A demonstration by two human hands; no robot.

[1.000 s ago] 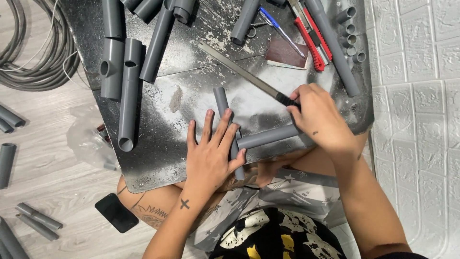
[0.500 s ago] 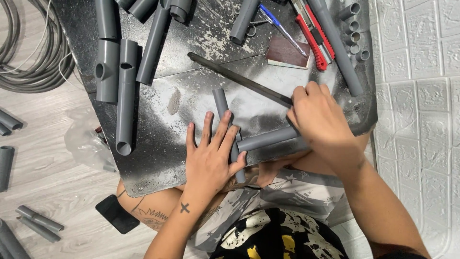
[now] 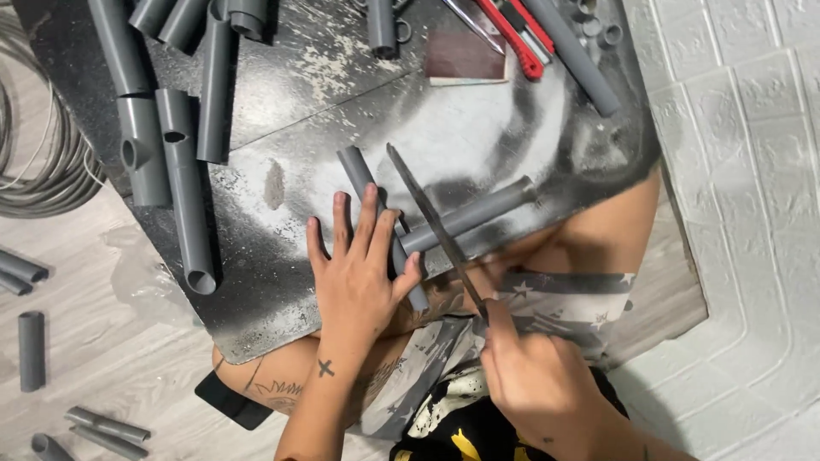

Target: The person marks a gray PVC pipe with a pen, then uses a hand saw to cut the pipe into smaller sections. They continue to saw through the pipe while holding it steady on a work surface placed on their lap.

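Note:
My left hand (image 3: 359, 269) lies flat, fingers spread, pressing a short grey pipe (image 3: 363, 175) onto a dark metal sheet (image 3: 512, 128). A second grey pipe (image 3: 487, 209) lies across it, angled up to the right. My right hand (image 3: 538, 376) is low in the view, over my lap, gripping the handle of a long thin saw blade (image 3: 423, 209). The blade slants up to the left and rests across the second pipe. White dust covers the sheet around the pipes.
Several grey pipes and a tee fitting (image 3: 141, 149) lie at the sheet's left and top. A red utility knife (image 3: 512, 34) and a sandpaper block (image 3: 465, 60) sit at the top. A cable coil (image 3: 34, 171) lies on the floor left; a white wall (image 3: 743, 171) is right.
My right hand has pulled back from the far side of the pipes toward my body, drawing the blade across the second pipe. The left hand stays pressed on the short pipe.

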